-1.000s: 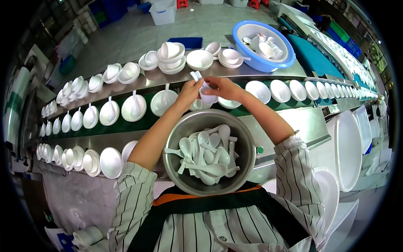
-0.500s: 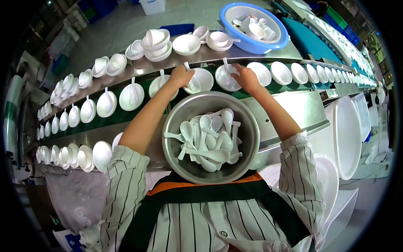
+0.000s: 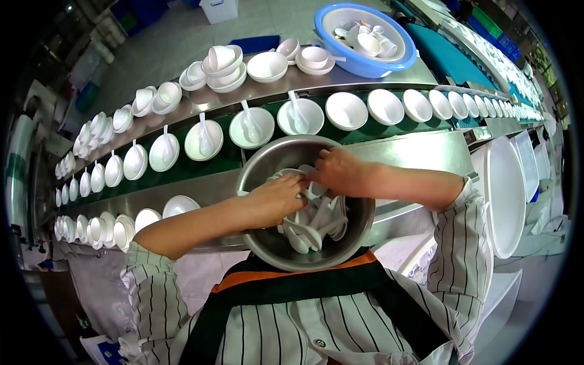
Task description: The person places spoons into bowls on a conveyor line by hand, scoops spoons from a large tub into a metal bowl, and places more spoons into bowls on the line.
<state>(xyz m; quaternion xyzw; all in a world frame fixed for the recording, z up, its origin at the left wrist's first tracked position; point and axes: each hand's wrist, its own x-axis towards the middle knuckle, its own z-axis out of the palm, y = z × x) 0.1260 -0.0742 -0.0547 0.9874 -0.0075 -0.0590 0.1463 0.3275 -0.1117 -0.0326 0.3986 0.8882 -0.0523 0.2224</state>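
Note:
A steel basin (image 3: 359, 234) close to my body holds a pile of white spoons (image 3: 310, 228). My left hand (image 3: 280, 198) is over its left side, fingers closed on a spoon in the pile; the tips are partly hidden. Coming from the right, my right hand (image 3: 334, 170) reaches over the far rim, its fingers bent and pinched at a spoon beside the left fingertips. Beyond the basin, a white bowl with a spoon (image 3: 310, 118) stands on the green belt. A bowl without a spoon (image 3: 347, 111) is just right of it.
Several more bowls line the green belt (image 3: 213, 167) on both sides. Stacked bowls (image 3: 225, 73) stand on the steel ledge behind it. A blue tub (image 3: 389, 67) with mixed dishes is at the back right. More bowls (image 3: 180, 205) sit on the near-left ledge.
Both hands have come back from two bowls on the belt into the basin. Spoons now rest in those bowls. The row of belt bowls has shifted left.

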